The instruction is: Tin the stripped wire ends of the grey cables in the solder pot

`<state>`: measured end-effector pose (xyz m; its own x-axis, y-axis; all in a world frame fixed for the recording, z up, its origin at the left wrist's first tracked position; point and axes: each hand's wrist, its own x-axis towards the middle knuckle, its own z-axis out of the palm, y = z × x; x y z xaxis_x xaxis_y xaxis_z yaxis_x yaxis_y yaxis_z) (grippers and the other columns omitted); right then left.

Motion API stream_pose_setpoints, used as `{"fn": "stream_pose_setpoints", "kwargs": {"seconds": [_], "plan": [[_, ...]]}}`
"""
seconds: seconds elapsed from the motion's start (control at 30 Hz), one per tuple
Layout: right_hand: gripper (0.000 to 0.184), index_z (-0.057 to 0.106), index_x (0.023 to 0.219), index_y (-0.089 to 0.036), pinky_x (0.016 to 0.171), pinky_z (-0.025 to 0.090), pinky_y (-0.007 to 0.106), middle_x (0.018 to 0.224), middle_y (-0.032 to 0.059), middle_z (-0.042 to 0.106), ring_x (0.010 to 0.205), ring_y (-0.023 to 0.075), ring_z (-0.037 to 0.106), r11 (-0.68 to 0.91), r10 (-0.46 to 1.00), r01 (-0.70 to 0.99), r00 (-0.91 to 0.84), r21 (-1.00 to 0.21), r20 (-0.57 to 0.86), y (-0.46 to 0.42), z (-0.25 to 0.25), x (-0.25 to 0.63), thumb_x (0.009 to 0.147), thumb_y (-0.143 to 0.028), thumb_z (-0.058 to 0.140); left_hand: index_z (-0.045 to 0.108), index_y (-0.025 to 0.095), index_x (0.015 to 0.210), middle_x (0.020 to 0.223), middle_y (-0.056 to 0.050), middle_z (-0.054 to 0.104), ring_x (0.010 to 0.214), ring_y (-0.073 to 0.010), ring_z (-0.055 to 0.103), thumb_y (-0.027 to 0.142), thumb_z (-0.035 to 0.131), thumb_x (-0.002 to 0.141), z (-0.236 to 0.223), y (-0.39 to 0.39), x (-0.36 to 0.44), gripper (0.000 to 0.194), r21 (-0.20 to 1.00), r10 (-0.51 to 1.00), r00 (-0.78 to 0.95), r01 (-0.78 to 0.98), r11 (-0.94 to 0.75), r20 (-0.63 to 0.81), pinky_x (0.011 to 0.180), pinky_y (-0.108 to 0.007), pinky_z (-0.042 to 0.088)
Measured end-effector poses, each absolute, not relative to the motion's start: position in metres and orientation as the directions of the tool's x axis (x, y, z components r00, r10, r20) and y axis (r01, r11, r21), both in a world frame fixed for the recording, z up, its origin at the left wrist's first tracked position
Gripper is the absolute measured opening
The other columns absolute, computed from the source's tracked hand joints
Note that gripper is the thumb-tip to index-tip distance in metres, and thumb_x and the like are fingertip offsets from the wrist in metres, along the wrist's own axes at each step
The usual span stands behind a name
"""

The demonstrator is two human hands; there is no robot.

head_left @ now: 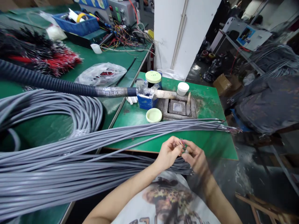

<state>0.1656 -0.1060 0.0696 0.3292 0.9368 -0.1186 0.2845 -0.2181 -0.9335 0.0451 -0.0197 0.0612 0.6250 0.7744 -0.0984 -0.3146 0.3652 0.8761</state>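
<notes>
Low over the near edge of the green table, my left hand (170, 151) and my right hand (195, 155) meet, both with fingers closed in a pinch. Between their fingertips are thin coloured wires (182, 143), fanned out at the end of a cable that is mostly hidden by the hands. Just beyond them lies a long bundle of grey cables (140, 132), its stripped ends (233, 129) pointing right. A second grey bundle (93, 174) runs below, toward my lap.
A solder pot (177, 107) is set in the table (210, 140). Beside it stand a pale green dish (154, 115), a white tub (182, 88) and a blue box (147, 101). A ribbed hose (58, 82) crosses from the left above coiled cable (88, 109).
</notes>
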Motion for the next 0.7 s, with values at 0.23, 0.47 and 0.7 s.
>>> {"fn": "stream_pose_setpoints", "kwargs": {"seconds": [0.23,0.47,0.7], "plan": [[0.022,0.071,0.09,-0.019,0.052,0.043,0.023,0.061,-0.0012,0.059,0.052,0.0111,0.053,-0.112,0.889,0.404,0.448,-0.908,0.09,-0.093,0.084,0.157,0.088,-0.033,0.054,0.052,0.017,0.075,0.058,0.004,0.055,0.049,-0.0081,0.051,0.025,0.064,0.075,0.064,-0.027,0.049,0.014,0.836,0.82,0.563,-0.397,0.379,-0.104,0.051,-0.02,0.043],[0.021,0.062,0.07,-0.019,0.059,0.04,0.025,0.066,-0.0008,0.055,0.061,0.0123,0.05,-0.007,0.934,0.54,0.305,-0.841,0.188,-0.078,0.095,0.161,0.087,-0.03,0.056,0.054,0.017,0.075,0.059,0.003,0.061,0.051,-0.0089,0.054,0.023,0.064,0.078,0.058,-0.021,0.046,0.012,0.806,0.883,0.464,-0.494,0.327,-0.074,0.055,-0.021,0.043],[0.026,0.058,0.063,-0.019,0.054,0.034,0.025,0.059,-0.002,0.048,0.056,0.0114,0.043,-0.002,0.96,0.703,0.199,-0.711,0.195,-0.016,0.134,0.186,0.085,-0.034,0.058,0.055,0.019,0.079,0.068,0.002,0.059,0.062,-0.0111,0.053,0.025,0.058,0.085,0.047,0.0,0.021,0.009,0.94,0.953,0.301,-0.335,0.07,0.036,0.062,-0.024,0.043]]}}
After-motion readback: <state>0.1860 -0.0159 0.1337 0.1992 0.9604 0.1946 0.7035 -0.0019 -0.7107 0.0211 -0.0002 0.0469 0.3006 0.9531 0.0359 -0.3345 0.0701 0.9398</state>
